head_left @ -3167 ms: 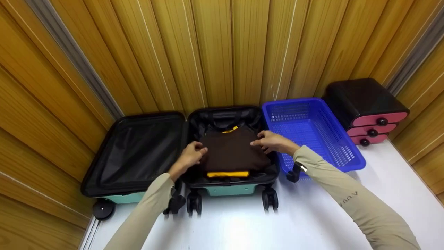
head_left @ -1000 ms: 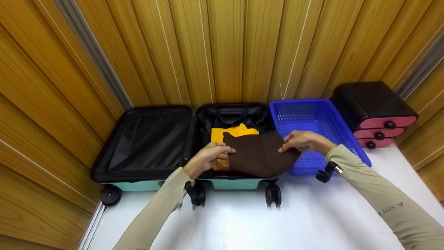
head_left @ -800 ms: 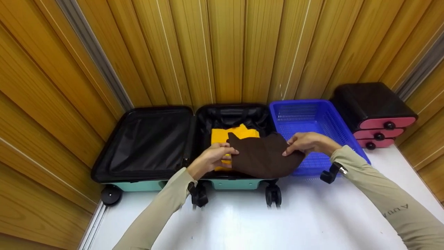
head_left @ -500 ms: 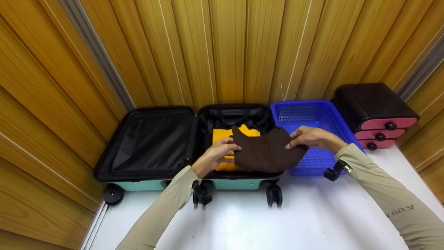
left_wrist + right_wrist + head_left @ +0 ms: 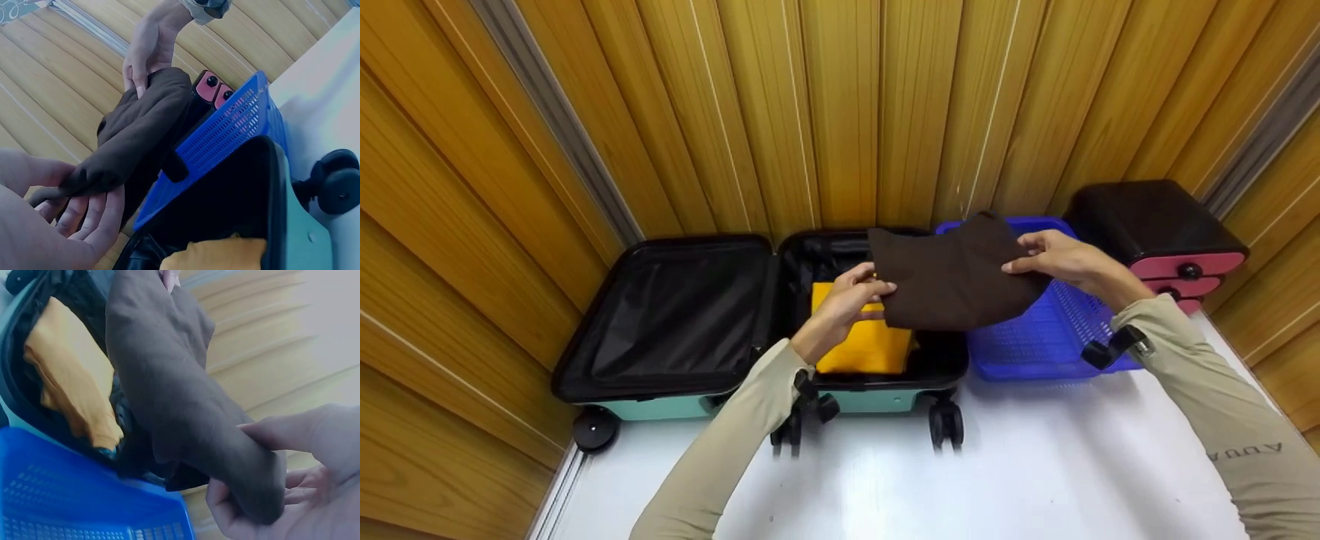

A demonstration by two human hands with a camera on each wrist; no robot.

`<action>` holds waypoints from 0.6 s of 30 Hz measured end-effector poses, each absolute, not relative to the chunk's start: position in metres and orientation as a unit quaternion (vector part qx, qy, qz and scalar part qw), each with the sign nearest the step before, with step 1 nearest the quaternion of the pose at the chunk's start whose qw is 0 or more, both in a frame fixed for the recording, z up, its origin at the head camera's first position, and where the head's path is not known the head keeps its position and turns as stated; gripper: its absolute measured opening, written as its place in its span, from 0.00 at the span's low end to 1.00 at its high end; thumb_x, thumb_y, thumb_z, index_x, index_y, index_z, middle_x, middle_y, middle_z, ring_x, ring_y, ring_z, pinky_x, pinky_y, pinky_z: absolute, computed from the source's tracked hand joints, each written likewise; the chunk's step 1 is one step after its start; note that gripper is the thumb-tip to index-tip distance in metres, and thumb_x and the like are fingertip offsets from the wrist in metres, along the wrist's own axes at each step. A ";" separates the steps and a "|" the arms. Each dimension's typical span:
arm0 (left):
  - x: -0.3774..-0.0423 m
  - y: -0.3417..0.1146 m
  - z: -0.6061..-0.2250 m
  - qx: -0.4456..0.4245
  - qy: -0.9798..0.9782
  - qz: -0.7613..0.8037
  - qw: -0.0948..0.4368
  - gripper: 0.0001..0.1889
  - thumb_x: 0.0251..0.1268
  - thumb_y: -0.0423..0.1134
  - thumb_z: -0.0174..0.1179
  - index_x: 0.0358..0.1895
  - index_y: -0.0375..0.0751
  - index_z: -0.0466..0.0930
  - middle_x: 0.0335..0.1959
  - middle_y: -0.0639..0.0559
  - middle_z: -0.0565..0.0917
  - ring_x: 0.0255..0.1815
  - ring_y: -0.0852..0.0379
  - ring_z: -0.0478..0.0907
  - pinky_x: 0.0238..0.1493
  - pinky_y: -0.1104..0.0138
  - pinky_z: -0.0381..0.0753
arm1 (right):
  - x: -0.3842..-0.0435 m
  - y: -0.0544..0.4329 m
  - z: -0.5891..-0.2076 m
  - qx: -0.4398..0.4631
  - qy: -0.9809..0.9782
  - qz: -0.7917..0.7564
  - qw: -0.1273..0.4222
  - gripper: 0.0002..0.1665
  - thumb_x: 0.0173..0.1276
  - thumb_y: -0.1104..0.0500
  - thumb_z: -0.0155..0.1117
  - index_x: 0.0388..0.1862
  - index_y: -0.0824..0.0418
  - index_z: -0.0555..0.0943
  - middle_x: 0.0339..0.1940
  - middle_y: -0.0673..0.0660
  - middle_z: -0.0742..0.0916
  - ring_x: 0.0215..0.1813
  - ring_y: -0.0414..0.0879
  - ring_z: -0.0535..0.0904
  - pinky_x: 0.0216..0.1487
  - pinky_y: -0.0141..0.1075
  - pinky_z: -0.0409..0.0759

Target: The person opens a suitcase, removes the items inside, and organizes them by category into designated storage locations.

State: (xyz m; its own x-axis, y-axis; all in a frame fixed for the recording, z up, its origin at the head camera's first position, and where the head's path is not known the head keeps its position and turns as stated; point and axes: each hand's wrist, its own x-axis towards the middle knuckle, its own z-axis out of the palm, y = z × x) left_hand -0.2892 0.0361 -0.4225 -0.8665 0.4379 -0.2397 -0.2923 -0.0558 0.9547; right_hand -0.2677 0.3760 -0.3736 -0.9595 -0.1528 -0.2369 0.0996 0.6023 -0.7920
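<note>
A folded dark brown garment (image 5: 952,277) hangs in the air between my two hands, over the right part of the suitcase (image 5: 870,401) and the blue basket's left side. My left hand (image 5: 840,307) pinches its left edge, thumb on top and fingers beneath, as the left wrist view shows. At the other end my right hand (image 5: 1065,259) grips the cloth; in the right wrist view the thumb (image 5: 275,433) lies over a rounded fold. Below, a folded yellow garment (image 5: 862,349) lies in the suitcase's right half, partly covered in the head view by the brown one.
The suitcase's left half (image 5: 675,315) lies open with a black lining. Right of the suitcase stands the blue plastic basket (image 5: 1027,367), beside a black drawer box (image 5: 1147,217) with pink fronts. A wood-panelled wall (image 5: 840,112) rises behind; the floor (image 5: 885,480) is white.
Both hands have taken hold of the brown garment and lifted it off the yellow one. Over the last half second it has moved up and right toward the basket, showing more yellow cloth.
</note>
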 end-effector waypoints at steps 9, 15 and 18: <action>-0.299 0.084 -0.433 0.057 0.649 0.724 0.226 0.24 0.70 0.32 0.66 0.68 0.40 0.77 0.42 0.50 0.81 0.38 0.56 0.79 0.46 0.62 0.88 | -0.263 0.408 -0.379 0.025 0.899 -0.423 0.112 0.46 0.74 0.61 0.64 0.78 0.85 0.52 0.78 0.84 0.59 0.78 0.70 0.57 0.80 0.61 0.56; -0.298 0.115 -0.447 0.058 0.657 0.720 0.216 0.19 0.71 0.29 0.65 0.63 0.38 0.81 0.38 0.51 0.78 0.36 0.58 0.80 0.44 0.61 0.88 | -0.260 0.422 -0.391 0.042 0.922 -0.380 0.059 0.35 0.73 0.62 0.66 0.66 0.84 0.64 0.61 0.79 0.76 0.57 0.59 0.75 0.56 0.35 0.78; -0.296 0.128 -0.453 0.059 0.655 0.722 0.217 0.23 0.70 0.26 0.63 0.67 0.33 0.77 0.41 0.48 0.77 0.37 0.56 0.80 0.46 0.60 0.89 | -0.260 0.428 -0.401 0.038 0.928 -0.369 0.024 0.26 0.70 0.65 0.69 0.56 0.82 0.70 0.47 0.70 0.80 0.42 0.48 0.75 0.36 0.24 0.74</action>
State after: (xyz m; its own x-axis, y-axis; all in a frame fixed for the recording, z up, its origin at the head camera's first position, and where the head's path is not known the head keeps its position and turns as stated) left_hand -0.2958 0.1277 -0.4526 -0.8987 0.3909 -0.1990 -0.2360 -0.0484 0.9705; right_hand -0.2604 0.4275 -0.4006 -0.9959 0.0521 -0.0733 0.0882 0.7246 -0.6835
